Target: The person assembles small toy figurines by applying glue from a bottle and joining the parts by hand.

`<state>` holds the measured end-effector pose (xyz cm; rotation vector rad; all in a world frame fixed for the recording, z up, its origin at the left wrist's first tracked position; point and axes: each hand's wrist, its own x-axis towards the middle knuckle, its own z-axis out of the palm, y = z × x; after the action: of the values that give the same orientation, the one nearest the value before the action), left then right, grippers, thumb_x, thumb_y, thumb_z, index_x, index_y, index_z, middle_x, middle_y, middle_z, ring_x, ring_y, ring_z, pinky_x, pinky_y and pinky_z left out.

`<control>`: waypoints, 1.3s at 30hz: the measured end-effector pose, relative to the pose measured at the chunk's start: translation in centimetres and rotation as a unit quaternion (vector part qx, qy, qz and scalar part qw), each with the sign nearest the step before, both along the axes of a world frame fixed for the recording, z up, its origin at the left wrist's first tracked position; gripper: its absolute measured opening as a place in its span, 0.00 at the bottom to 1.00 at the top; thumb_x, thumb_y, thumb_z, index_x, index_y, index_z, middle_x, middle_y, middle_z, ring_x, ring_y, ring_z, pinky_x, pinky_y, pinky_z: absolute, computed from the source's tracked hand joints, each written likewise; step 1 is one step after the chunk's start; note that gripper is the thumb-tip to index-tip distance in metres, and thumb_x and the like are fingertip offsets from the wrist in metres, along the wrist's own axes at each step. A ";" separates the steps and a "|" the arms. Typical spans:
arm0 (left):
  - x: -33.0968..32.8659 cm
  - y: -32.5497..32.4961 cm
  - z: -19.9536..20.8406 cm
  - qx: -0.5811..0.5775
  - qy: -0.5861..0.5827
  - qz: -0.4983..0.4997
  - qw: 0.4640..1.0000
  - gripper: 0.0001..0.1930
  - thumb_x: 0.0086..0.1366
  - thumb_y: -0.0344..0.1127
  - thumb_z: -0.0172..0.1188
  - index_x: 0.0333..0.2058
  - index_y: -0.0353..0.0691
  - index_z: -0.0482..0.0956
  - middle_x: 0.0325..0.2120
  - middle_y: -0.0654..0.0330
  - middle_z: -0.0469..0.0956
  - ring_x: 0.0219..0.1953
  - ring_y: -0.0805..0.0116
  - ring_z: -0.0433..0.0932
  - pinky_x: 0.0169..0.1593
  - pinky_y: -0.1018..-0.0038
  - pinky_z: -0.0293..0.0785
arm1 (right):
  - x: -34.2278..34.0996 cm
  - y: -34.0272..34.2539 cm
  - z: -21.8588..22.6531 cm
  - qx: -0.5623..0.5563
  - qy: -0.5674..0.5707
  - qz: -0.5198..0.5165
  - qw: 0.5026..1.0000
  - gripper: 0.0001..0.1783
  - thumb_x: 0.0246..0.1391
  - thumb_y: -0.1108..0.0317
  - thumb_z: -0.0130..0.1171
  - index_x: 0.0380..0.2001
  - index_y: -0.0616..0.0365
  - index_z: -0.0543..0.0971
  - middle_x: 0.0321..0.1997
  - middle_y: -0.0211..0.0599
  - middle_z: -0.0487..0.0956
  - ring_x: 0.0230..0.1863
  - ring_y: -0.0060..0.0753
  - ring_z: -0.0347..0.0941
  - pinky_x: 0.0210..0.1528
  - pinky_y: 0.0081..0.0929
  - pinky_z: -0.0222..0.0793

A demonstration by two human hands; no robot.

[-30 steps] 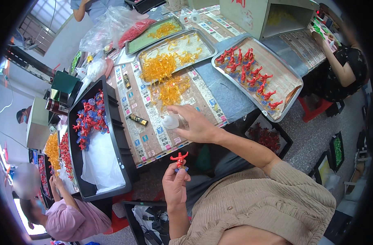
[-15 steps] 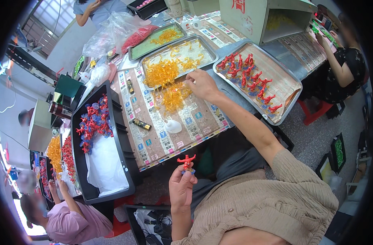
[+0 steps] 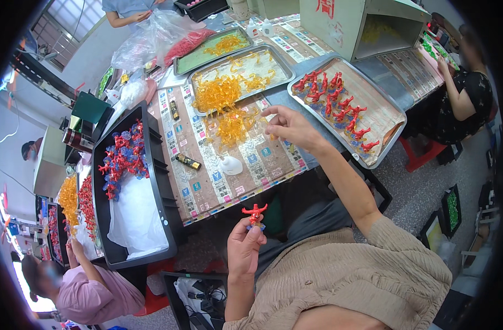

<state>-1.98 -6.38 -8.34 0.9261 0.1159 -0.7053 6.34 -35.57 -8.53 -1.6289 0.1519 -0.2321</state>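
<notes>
My left hand pinches a small red figurine with arms spread and a blue base, upright in front of my body. My right hand hovers over the table's near right part, its fingers curled toward the thumb. A small translucent yellow plastic piece shows just under these fingertips. To their left is a loose pile of yellow plastic pieces on the table. Behind it, a metal tray holds a larger heap of them. On my right, a paper-lined tray carries rows of red figurines with blue bases.
A black bin at left holds more red-and-blue figurines on white sheeting. A white bottle and two dark glue tubes lie on the patterned table. A grey box stands at the back. Other people work around.
My right hand has drawn back from the yellow pile, to the right and slightly nearer me. My left hand still holds the figurine, almost in place.
</notes>
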 end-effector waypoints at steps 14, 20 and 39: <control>-0.2 -0.1 -0.3 -0.021 -0.006 0.002 1.000 0.15 0.63 0.27 0.60 0.48 0.32 0.74 0.35 0.61 0.77 0.28 0.78 0.73 0.34 0.78 0.72 | -2.7 1.6 -1.7 -0.089 -0.017 0.010 0.996 0.12 0.52 0.73 0.58 0.41 0.62 0.79 0.30 0.35 0.80 0.31 0.24 0.76 0.35 0.21 0.71; 0.0 -0.1 -0.5 -0.085 0.025 0.012 0.996 0.15 0.64 0.29 0.59 0.49 0.34 0.73 0.41 0.60 0.77 0.31 0.75 0.75 0.37 0.76 0.75 | -2.8 1.7 -0.2 -0.404 -0.099 -0.094 0.904 0.07 0.47 0.72 0.65 0.33 0.58 0.83 0.28 0.33 0.77 0.27 0.24 0.73 0.28 0.20 0.68; -0.3 -0.7 -0.5 0.023 -0.096 0.009 0.995 0.19 0.57 0.27 0.66 0.47 0.32 0.76 0.45 0.61 0.75 0.40 0.74 0.77 0.46 0.75 0.78 | -12.1 9.1 2.8 -0.050 -0.031 0.094 0.994 0.09 0.52 0.79 0.60 0.39 0.66 0.80 0.35 0.39 0.79 0.35 0.27 0.79 0.36 0.19 0.76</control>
<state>-2.29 -7.04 -8.83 1.0307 -0.0290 -0.5955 -5.77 -26.45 -5.69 -1.7215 -0.0615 -0.1477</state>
